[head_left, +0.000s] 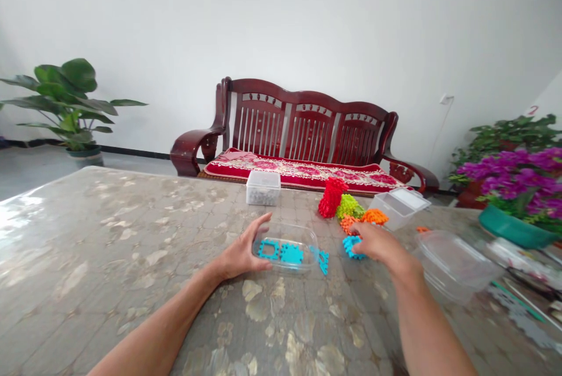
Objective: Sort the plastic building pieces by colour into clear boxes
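Note:
My left hand (243,252) grips the left end of a clear plastic container (285,267), thumb at the near side and fingers at the far side. Blue interlocking plastic pieces (292,253) show in the container, one with an open middle. Another blue piece (324,261) is at its right end. To the right, my right hand (380,241) has its fingertips closed on a blue toothed piece (352,247) on the table; the hand partly hides it. Just beyond are orange pieces (374,216), a green cluster (349,206) and a tall red stack (332,197).
A lidded translucent box (263,188) with grey contents stands at the table's far edge. Two clear containers (456,265) (397,209) stand at the right. Purple flowers in a teal pot (516,226) are at the far right. A wooden bench (307,124) stands behind the patterned table (132,259).

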### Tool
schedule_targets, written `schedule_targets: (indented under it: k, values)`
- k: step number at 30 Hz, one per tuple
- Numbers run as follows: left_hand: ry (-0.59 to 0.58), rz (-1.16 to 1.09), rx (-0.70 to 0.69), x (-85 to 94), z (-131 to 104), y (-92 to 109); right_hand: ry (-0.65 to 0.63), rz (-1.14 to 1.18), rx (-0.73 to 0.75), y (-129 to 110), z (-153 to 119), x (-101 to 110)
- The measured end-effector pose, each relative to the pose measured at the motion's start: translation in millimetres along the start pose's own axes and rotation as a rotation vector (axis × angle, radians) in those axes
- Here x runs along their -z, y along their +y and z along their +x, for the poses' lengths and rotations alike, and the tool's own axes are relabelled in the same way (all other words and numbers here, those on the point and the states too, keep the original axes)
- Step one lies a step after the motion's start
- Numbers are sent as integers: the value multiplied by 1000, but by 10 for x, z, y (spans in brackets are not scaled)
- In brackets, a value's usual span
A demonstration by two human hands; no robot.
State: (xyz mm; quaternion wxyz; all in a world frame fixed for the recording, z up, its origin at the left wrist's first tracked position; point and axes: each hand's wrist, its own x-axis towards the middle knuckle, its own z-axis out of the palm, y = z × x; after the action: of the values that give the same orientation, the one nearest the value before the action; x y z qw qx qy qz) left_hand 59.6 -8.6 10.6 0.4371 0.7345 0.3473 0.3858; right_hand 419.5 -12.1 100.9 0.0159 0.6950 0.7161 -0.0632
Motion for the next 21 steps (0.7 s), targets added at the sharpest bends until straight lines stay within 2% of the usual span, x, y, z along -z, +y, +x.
schedule_targets:
  k: [3,7,15,21]
  values:
    - [-2,14,4,-3,-1,0,-76,-130,-91,-69,-19,10]
    - [-1,4,4,-2,-6,7,-109,-184,-107,-158,-15,-18]
    - [1,0,-5,2,-5,-16,-90,-209,-126,-170,20,-109]
    - [12,-14,-2,-6,-9,-23,-8,-186,-106,-170,5,-54]
